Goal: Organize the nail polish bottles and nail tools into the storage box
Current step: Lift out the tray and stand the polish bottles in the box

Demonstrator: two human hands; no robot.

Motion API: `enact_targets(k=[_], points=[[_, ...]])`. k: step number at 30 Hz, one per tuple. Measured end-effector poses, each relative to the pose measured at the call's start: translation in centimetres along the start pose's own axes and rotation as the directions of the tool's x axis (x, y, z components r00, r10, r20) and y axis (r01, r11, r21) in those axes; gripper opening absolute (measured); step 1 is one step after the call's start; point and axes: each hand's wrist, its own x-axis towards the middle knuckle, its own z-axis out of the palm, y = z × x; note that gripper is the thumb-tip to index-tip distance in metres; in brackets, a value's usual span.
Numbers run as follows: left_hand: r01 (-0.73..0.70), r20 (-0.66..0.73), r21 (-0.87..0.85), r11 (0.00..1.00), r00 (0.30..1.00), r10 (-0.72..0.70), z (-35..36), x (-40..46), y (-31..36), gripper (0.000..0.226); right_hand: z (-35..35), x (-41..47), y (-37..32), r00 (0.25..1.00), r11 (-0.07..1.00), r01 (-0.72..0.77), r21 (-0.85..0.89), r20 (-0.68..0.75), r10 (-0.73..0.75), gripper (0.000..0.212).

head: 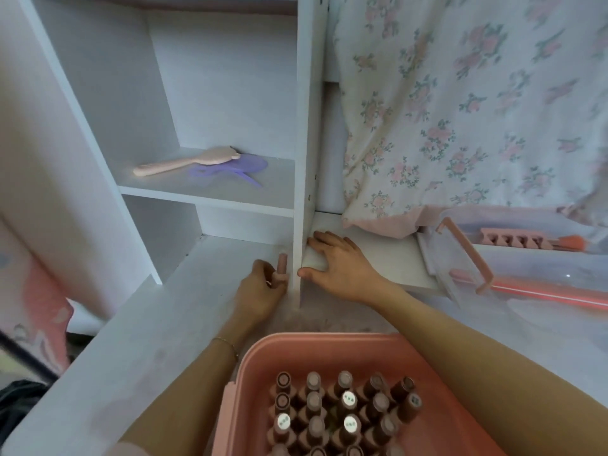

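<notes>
A: My left hand [260,287] grips one pink nail polish bottle [281,268], upright, touching the left face of the white divider panel [304,159].

B: Right hand?

A: My right hand [339,261] lies flat on the ledge just right of that divider, fingers spread, holding nothing.

B: Storage box?

A: The pink storage box [296,353] sits below the divider, nearest me. Rows of bottles [345,409] stand upright inside, caps up.

B: Tools?

A: A clear lidded case [467,258] far right of the divider, toe separators [516,241] and a pink file [543,291] by it. A pink brush [184,161] and a purple comb [237,167] lie on the shelf left of the divider.
</notes>
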Motion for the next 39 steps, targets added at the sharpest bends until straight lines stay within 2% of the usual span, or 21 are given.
enact_targets(k=[5, 9, 10, 12, 14, 15, 18, 20, 23, 25, 27, 30, 33, 36, 39], points=[[-0.075, -0.118, -0.017, 0.997, 0.99, 0.072, -4.4, -2.9, 0.5, 0.023, -1.1, -0.4, -0.5, 0.997, 0.999, -0.025, 0.048, 0.078, 0.021, 0.064], [-0.146, -0.211, -0.006, 0.989, 0.967, 0.141, -8.6, -5.7, 2.6, 0.024, -2.4, -1.4, -1.3, 0.993, 0.972, -0.06, 0.227, 0.117, 0.034, 0.054], [-0.162, -0.23, -0.011, 0.987, 0.961, 0.156, -9.5, -6.4, 3.4, 0.027, -2.6, -2.0, -1.6, 0.996, 0.958, -0.069, 0.277, 0.08, 0.049, 0.052], [-0.192, -0.249, -0.049, 0.98, 0.953, 0.174, -11.0, -8.0, 5.3, 0.03, -3.2, -3.6, -2.4, 0.993, 0.917, -0.049, 0.397, -0.081, 0.088, 0.043], [-0.219, -0.23, -0.129, 0.967, 0.955, 0.186, -11.8, -9.8, 7.2, 0.029, -4.0, -5.5, -3.4, 0.969, 0.856, 0.051, 0.514, -0.232, 0.081, 0.032], [-0.239, -0.204, -0.171, 0.956, 0.958, 0.203, -11.8, -10.8, 8.2, 0.029, -4.5, -6.7, -3.9, 0.963, 0.807, 0.112, 0.58, -0.263, 0.056, 0.028], [-0.314, -0.092, -0.253, 0.915, 0.949, 0.3, -10.9, -13.8, 10.5, 0.032, -6.1, -10.5, -5.0, 0.956, 0.647, 0.273, 0.712, -0.275, -0.101, 0.02], [-0.353, -0.024, -0.266, 0.897, 0.933, 0.36, -9.8, -15.1, 11.9, 0.031, -6.8, -12.8, -5.3, 0.938, 0.611, 0.341, 0.714, -0.305, -0.167, 0.028], [-0.367, 0.041, -0.303, 0.879, 0.917, 0.397, -8.3, -16.1, 13.2, 0.03, -7.0, -15.2, -4.7, 0.917, 0.618, 0.363, 0.698, -0.383, -0.107, 0.021], [-0.377, 0.058, -0.31, 0.873, 0.909, 0.413, -7.4, -16.5, 13.8, 0.03, -7.2, -16.5, -4.0, 0.927, 0.589, 0.328, 0.739, -0.371, -0.051, 0.014], [-0.396, 0.107, -0.286, 0.873, 0.892, 0.439, -6.8, -16.8, 14.2, 0.034, -7.6, -17.6, -2.8, 0.937, 0.616, 0.292, 0.731, -0.349, -0.03, 0.01], [-0.373, 0.271, -0.241, 0.896, 0.861, 0.431, -6.5, -16.6, 14.5, 0.04, -8.0, -19.0, -0.9, 0.967, 0.702, 0.213, 0.68, -0.25, -0.051, 0.01], [-0.425, 0.39, -0.019, 0.905, 0.83, 0.398, -6.4, -16.0, 14.5, 0.038, -8.1, -20.4, 0.5, 0.989, 0.812, 0.148, 0.565, -0.075, -0.128, 0.011], [-0.501, 0.348, 0.117, 0.857, 0.829, 0.437, -5.6, -15.8, 14.6, 0.031, -7.8, -21.8, 1.2, 0.983, 0.877, 0.128, 0.464, 0.061, -0.176, 0.01], [-0.533, 0.352, 0.255, 0.806, 0.828, 0.436, -4.5, -14.8, 14.8, 0.035, -6.7, -22.5, 1.5, 0.98, 0.975, 0.104, 0.197, 0.146, -0.134, 0.015]])
